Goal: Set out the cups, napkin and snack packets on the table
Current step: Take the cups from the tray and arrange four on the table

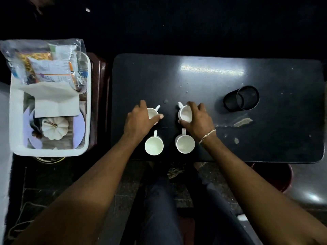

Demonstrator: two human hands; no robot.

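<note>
Hands (141, 119) (198, 117) grip two white cups (185, 114); packet print unreadable.

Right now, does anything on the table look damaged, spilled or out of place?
Yes. The dark table has a chipped patch where its surface has peeled, right of the right hand, with pale specks scattered around. The black mesh cup lies tipped on its side. All four white cups stand upright.
</note>
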